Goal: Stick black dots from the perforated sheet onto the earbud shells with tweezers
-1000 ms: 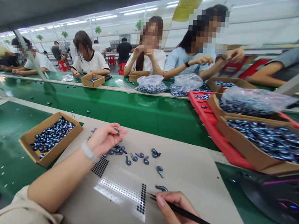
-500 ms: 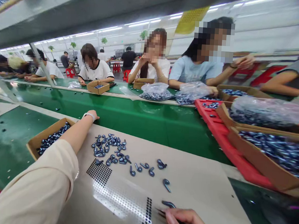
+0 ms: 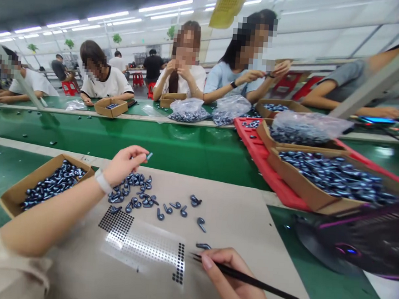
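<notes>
My left hand (image 3: 126,162), a white band at its wrist, pinches a small blue earbud piece (image 3: 149,156) above the far edge of the grey mat (image 3: 242,216). Below it lies a pile of dark blue earbud pieces (image 3: 133,190), with several more strung out to the right. My right hand (image 3: 224,279) holds black tweezers (image 3: 258,283), their tips pointing left near a single earbud piece (image 3: 203,246). A clear sheet with black dots (image 3: 145,246) lies flat on the mat, left of the tweezer tips.
A cardboard box of earbud pieces (image 3: 53,182) stands left, beside my forearm. Beyond the mat runs a green belt (image 3: 185,151). At right are a red tray (image 3: 272,182), filled boxes (image 3: 334,177) and a dark device with a blue light (image 3: 356,247). Several people sit across.
My left hand has come back from over the belt, and a piece now shows in its fingers. The view has shifted, bringing the dark device further into sight.
</notes>
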Motion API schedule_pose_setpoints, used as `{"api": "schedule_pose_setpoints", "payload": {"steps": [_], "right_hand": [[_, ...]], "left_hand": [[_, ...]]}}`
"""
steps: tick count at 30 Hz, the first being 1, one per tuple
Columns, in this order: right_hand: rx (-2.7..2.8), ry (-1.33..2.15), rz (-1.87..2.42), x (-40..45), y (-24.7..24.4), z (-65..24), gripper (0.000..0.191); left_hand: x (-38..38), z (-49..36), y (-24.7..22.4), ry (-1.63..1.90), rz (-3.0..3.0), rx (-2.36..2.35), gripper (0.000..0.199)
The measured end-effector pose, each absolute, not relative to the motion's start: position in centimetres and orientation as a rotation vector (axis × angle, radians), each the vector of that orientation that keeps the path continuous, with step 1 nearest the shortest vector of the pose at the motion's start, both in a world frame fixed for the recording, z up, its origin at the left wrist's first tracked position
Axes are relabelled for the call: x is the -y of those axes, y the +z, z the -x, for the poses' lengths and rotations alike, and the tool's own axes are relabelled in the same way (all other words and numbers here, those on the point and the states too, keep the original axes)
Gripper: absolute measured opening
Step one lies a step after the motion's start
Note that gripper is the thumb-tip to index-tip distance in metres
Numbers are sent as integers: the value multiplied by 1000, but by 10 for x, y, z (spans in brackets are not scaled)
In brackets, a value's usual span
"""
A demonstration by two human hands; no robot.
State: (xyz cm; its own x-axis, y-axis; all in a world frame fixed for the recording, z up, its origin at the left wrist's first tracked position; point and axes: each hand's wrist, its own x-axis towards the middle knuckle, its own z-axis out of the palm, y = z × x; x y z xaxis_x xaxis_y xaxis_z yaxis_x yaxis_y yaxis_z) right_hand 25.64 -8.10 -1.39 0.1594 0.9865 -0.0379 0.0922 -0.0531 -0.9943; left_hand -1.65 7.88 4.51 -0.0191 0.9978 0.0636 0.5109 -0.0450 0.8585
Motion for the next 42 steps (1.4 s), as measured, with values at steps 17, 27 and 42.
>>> {"api": "schedule_pose_setpoints", "payload": {"steps": [17,27,42], "right_hand": [[1218,1048,1313,81,-32,-260,31],[1155,1195,1416,77,-20,-257,35],[1444,1518,1461,79,-24,-248,25]], "left_hand": [[58,-52,10,1335,-2027,-1347,9],[65,-57,-1,1083,-892,-1221,28],[66,-60,-14,630,-1380,-1265,15]]}}
